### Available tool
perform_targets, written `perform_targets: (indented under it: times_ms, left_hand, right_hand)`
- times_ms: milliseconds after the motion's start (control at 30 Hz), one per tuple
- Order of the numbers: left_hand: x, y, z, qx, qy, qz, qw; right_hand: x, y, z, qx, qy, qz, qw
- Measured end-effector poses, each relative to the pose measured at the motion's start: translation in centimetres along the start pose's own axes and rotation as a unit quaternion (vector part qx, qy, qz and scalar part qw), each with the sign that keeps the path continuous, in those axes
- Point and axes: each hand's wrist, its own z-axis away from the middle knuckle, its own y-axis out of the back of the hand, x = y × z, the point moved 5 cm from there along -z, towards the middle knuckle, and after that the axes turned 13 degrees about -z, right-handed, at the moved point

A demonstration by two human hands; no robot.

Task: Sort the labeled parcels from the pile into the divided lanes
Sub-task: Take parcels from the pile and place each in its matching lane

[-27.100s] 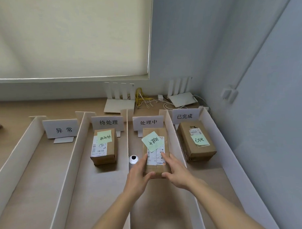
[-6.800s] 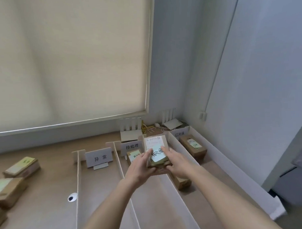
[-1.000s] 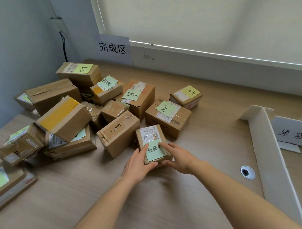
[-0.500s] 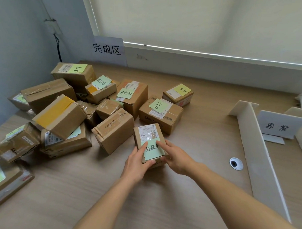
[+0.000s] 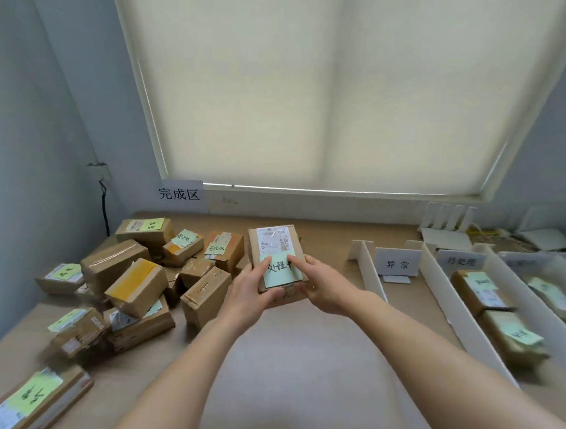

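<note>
- We see a small office-like parcel sorting room: a wooden table (image 5: pixel 299 358) under a blinded window (image 5: pixel 335 90).
- A cardboard parcel pile (image 5: pixel 133 283), white lane dividers (image 5: pixel 373 275) and printed signs (image 5: pixel 180 194).

2 hands (image 5: pixel 250 289) (image 5: pixel 322 286), 1 held parcel (image 5: pixel 273 243), 1 wall sign (image 5: pixel 180 194)

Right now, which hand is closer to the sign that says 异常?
Right. The right hand grips the parcel on the side toward the sign; the left hand holds the far side.

A wooden table (image 5: pixel 306 367) carries a pile (image 5: pixel 133 283) of brown parcels at left and white dividers (image 5: pixel 370 269) forming lanes (image 5: pixel 490 306) with parcels at right.
</note>
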Motion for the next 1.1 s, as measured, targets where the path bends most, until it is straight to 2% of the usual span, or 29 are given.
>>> perform_targets:
  times_ms: [233,500,767,933,1100]
  left_hand:
    - [14.8,11.7,6.0,0.043,-0.129,0.002,0.991]
    - [35.4,16.0,12.6,0.046,-0.275,0.028,0.960]
    - [54.7,11.2,21.3,0.027,-0.378,0.032,0.925]
    - [65.3,4.6,26.7,0.000,-0.406,0.037,0.913]
    - [72.9,-1.9,31.6,-0.025,-0.411,0.065,0.909]
  right_hand:
    - [-9.2,14.0,14.8,0.111,-0.028,0.035,0.993]
    - [-11.1,28.0,33.8,0.240,-0.082,0.061,0.965]
    - [-4.5,36.2,52.8,0.323,-0.154,0.107,0.928]
    - [1.6,39.9,64.5,0.330,-0.205,0.127,0.913]
    - [8.0,42.0,73.5,0.324,-0.236,0.138,0.906]
